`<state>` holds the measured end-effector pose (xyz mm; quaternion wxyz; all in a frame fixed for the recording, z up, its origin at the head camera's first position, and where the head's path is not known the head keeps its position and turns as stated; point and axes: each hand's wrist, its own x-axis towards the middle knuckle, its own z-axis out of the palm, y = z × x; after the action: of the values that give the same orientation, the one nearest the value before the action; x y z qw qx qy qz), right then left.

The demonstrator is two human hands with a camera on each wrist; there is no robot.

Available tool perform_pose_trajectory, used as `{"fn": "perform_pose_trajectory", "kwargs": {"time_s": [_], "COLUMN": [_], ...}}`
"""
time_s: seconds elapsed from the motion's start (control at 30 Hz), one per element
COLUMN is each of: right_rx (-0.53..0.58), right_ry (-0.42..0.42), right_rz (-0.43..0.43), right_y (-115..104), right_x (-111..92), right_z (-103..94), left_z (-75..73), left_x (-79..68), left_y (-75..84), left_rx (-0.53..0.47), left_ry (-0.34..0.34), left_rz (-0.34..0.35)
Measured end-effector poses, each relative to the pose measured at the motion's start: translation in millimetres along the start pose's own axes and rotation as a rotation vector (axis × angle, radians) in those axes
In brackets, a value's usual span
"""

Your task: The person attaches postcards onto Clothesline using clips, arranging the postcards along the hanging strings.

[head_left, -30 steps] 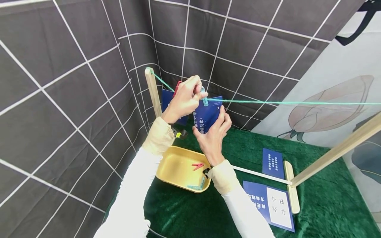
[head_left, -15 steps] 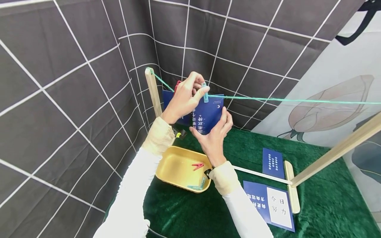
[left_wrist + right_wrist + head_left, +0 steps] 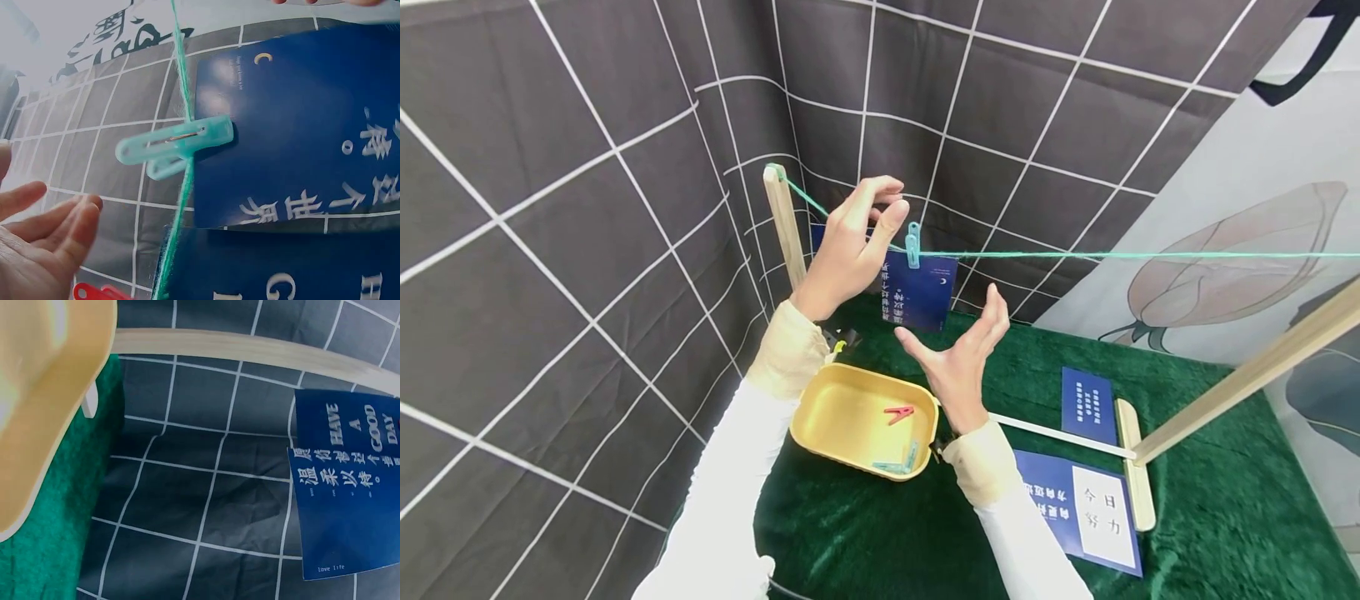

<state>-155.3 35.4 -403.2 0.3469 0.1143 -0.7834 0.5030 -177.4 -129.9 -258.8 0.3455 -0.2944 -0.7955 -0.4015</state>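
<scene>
A blue card (image 3: 936, 308) with white lettering and a small moon hangs from the green string (image 3: 1037, 255), clipped by a light-blue clothespin (image 3: 175, 140). Just left of the clothespin is my left hand (image 3: 848, 254), touching neither pin nor card, its thumb and fingers apart. Below and to the right of the card, my right hand (image 3: 964, 367) holds nothing, thumb and fingers spread. Behind the first card hangs a second blue card (image 3: 300, 265), mostly hidden in the head view. Part of a red clothespin (image 3: 100, 292) shows beside the string. No right-hand fingers appear in the right wrist view.
A yellow basin (image 3: 842, 454) holds a red clothespin (image 3: 898, 414) and green ones (image 3: 891, 467). Two blue cards lie on the green cloth (image 3: 850, 542), the larger card (image 3: 1052, 492) bearing a white panel. Wooden posts (image 3: 786, 225) carry the string; a white bar (image 3: 1052, 435) runs low.
My left hand has let go of the blue clothespin and drawn left. My right hand has released the card and moved down and right. The card now hangs from the string by the clothespin.
</scene>
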Motion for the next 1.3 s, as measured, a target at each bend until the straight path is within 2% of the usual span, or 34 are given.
{"fn": "perform_pose_trajectory", "kwargs": {"time_s": [0.2, 0.27, 0.47, 0.6, 0.7, 0.8, 0.97, 1.1, 1.2, 1.3], "right_rx": [0.012, 0.011, 0.028, 0.037, 0.045, 0.07, 0.134, 0.145, 0.118, 0.08], "right_ry": [0.032, 0.037, 0.028, 0.016, -0.005, -0.021, -0.039, -0.074, -0.102, -0.126], "right_rz": [0.019, 0.011, 0.03, 0.051, 0.049, 0.045, 0.058, 0.103, 0.133, 0.17], "right_y": [7, 10, 14, 17, 20, 24, 31, 37, 42, 47], "right_x": [-1, -1, -6, -11, -18, -28, -47, -61, -73, -86], "right_z": [-6.7, -8.1, -9.7, -10.5, -11.0, -10.6, -9.6, -10.7, -11.6, -11.5], "left_z": [1.2, 1.1, 1.5, 6.2, 11.8, 18.6, 34.2, 49.5, 63.5, 78.5], "left_x": [-6.7, -8.6, -18.0, -27.9, -37.3, -48.0, -72.1, -98.3, -124.4, -154.1], "left_y": [-1.2, -0.7, 0.5, 0.8, 0.7, -0.1, -5.1, -11.3, -18.9, -25.8], "left_rx": [-0.029, -0.024, -0.047, -0.055, -0.034, -0.016, -0.039, -0.045, -0.028, -0.056], "left_ry": [0.107, 0.138, 0.21, 0.341, 0.471, 0.529, 0.488, 0.46, 0.452, 0.416], "left_rz": [0.196, 0.23, 0.269, 0.274, 0.265, 0.24, 0.185, 0.111, 0.046, -0.039]}}
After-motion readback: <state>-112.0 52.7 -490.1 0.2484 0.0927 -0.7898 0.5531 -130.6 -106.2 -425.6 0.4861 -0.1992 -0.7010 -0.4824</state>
